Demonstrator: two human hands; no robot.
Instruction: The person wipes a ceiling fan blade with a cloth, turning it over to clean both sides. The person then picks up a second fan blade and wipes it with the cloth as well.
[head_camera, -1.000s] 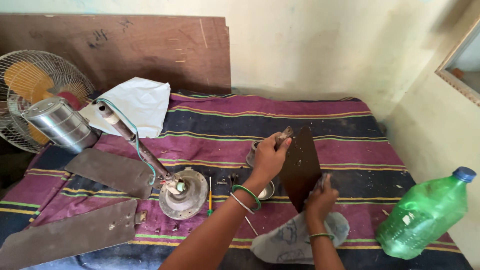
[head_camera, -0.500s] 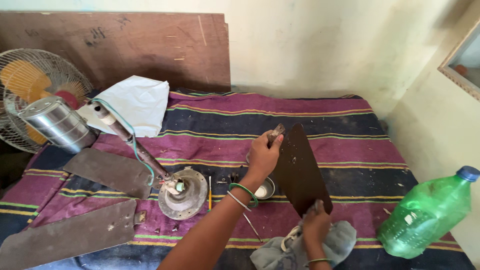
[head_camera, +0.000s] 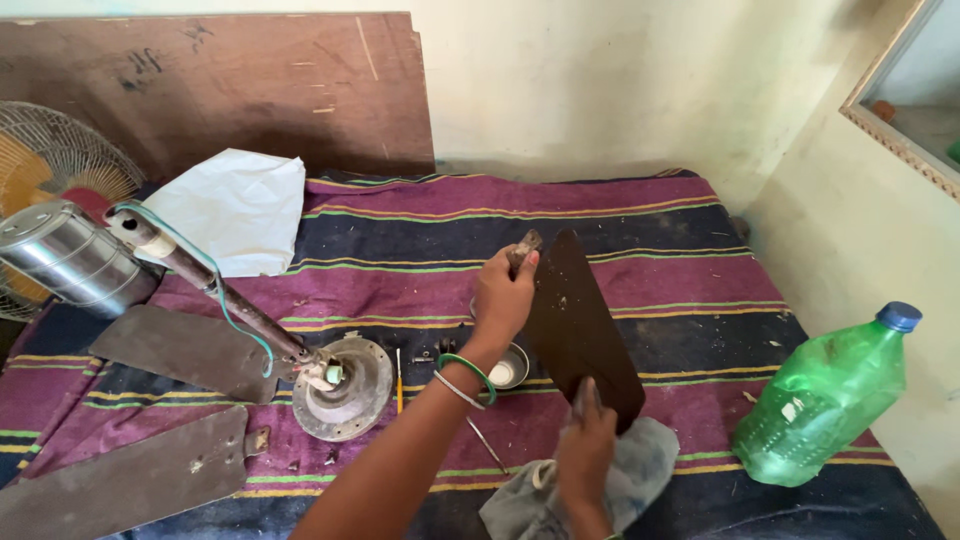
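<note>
Both hands are on one dark fan blade (head_camera: 580, 325), held up over the striped cloth (head_camera: 640, 215). Nearest, the right hand (head_camera: 585, 455) is closed on a grey rag (head_camera: 620, 480) and presses it to the blade's broad lower end; its fingers are mostly hidden behind its own knuckles. The left hand (head_camera: 503, 295), green bangles (head_camera: 465, 368) on the wrist, is wrapped tight round the blade's narrow metal end.

The blade's long axis runs from that upper grip, away from the person, down and to the right toward the rag, so the wide end points back at the person. Half a second ago it stood a little steeper and the right hand sat lower, near the frame's bottom edge; now that hand has come up onto the blade.

Behind the left wrist a small steel bowl (head_camera: 508, 368) is half covered. Left of it lies the fan motor (head_camera: 345, 385) with its rod (head_camera: 215, 290), then two more blades (head_camera: 185, 350), one cut off by the frame's corner. A green bottle (head_camera: 825, 400) stands at the right. Farther off sit a steel tiffin (head_camera: 65, 260), a white sheet (head_camera: 235, 205) and a table fan (head_camera: 50, 170), partly out of view.
</note>
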